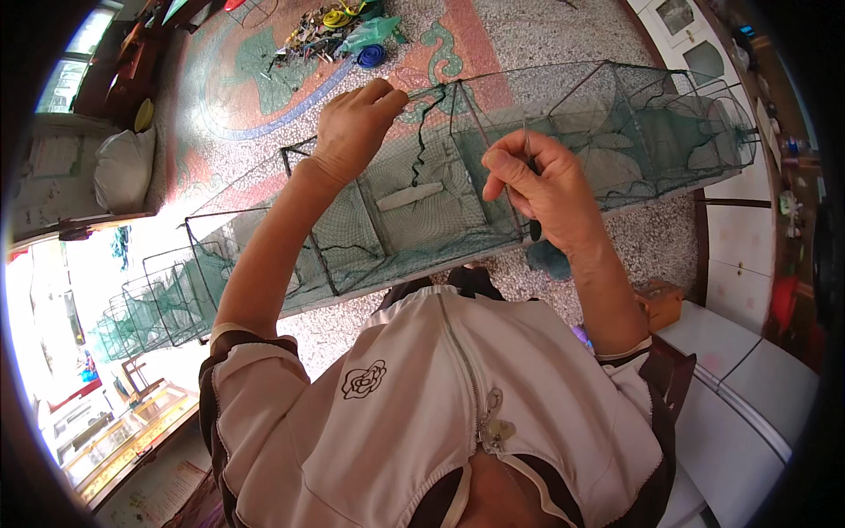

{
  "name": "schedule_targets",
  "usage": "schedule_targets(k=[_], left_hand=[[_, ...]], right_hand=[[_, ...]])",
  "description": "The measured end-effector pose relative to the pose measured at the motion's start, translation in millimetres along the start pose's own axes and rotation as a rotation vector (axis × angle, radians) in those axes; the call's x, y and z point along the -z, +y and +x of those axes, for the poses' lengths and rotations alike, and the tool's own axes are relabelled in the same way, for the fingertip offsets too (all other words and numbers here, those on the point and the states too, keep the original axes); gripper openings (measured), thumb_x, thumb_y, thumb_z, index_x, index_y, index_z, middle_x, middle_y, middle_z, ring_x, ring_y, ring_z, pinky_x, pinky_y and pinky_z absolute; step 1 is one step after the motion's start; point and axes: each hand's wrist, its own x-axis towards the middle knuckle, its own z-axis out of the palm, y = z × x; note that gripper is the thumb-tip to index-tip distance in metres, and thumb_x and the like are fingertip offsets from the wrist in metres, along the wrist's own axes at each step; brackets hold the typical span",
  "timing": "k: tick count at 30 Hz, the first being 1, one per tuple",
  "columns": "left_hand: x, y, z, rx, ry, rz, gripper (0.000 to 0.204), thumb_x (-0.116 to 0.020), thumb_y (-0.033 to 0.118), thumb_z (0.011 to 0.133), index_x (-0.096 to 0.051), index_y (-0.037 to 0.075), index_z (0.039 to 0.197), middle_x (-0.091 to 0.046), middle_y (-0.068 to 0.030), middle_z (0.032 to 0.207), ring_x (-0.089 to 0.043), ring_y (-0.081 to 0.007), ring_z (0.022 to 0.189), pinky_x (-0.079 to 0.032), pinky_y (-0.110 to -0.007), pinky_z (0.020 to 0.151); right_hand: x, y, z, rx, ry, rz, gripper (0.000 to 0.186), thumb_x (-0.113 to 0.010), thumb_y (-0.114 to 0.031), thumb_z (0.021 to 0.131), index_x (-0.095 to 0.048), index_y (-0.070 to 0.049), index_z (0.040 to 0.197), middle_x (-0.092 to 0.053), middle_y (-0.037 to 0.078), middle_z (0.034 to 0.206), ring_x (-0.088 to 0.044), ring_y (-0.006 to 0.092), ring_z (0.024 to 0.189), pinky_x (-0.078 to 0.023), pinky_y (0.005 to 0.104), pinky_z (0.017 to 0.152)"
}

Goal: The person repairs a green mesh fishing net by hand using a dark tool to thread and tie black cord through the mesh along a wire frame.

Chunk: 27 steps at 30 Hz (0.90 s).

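Note:
A long green mesh net cage [642, 132] on thin dark square frames stretches across the view in front of me, with a wavy black cord [422, 150] on it. My left hand [356, 128] is at its upper edge left of centre, fingers bent and closed on the netting there; what exactly the fingertips pinch is hidden. My right hand [541, 180], right of centre over the cage, is closed round a slim tool [533, 227] with a dark handle and a thin metal tip pointing up.
Behind the cage, a pile of mixed small items [312, 44] with a blue coil [371, 55] lies on the patterned floor. A white sack [123, 172] sits at the left, a white cabinet [735, 238] at the right. A white appliance [739, 370] and brown box [660, 304] are lower right.

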Motion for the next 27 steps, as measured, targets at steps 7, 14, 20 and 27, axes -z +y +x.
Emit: schedule_targets(k=[7, 14, 20, 27], left_hand=[[12.0, 5.2, 2.8, 0.376, 0.024, -0.536, 0.009, -0.064, 0.01, 0.084, -0.068, 0.005, 0.09, -0.066, -0.0031, 0.083, -0.063, -0.0141, 0.067, -0.05, -0.026, 0.059], [67.6, 30.1, 21.0, 0.478, -0.031, -1.016, 0.022, -0.054, 0.015, 0.094, -0.066, 0.001, 0.106, -0.068, -0.0054, 0.081, -0.063, -0.0092, 0.072, -0.051, -0.022, 0.065], [83.8, 47.2, 32.6, 0.527, -0.087, -1.143, 0.023, -0.053, 0.016, 0.095, -0.065, 0.001, 0.107, -0.065, -0.0021, 0.074, -0.059, -0.0063, 0.064, -0.045, -0.02, 0.057], [86.3, 52.1, 36.8, 0.547, -0.088, -1.131, 0.021, -0.054, 0.017, 0.095, -0.066, 0.002, 0.104, -0.064, -0.0007, 0.072, -0.058, -0.0047, 0.063, -0.043, -0.018, 0.055]], right_hand=[[6.3, -8.4, 3.5, 0.014, 0.006, 0.043, 0.012, -0.061, -0.017, 0.09, -0.061, -0.005, 0.09, -0.062, 0.005, 0.07, -0.036, -0.0004, 0.043, -0.026, 0.0155, 0.038], [13.4, -20.7, 12.6, 0.042, 0.119, 0.069, 0.012, -0.067, -0.015, 0.086, -0.064, -0.005, 0.091, -0.05, -0.005, 0.061, -0.038, -0.0002, 0.048, -0.027, 0.0168, 0.04], [8.6, -38.1, 27.2, 0.126, 0.114, 0.161, 0.013, -0.068, -0.016, 0.085, -0.064, -0.004, 0.09, -0.051, -0.006, 0.068, -0.04, -0.0002, 0.053, -0.03, 0.0162, 0.044], [-16.6, -46.3, 43.4, 0.259, 0.07, 0.033, 0.018, -0.068, -0.015, 0.085, -0.064, -0.002, 0.098, -0.057, -0.004, 0.075, -0.049, 0.0038, 0.066, -0.041, 0.018, 0.06]])
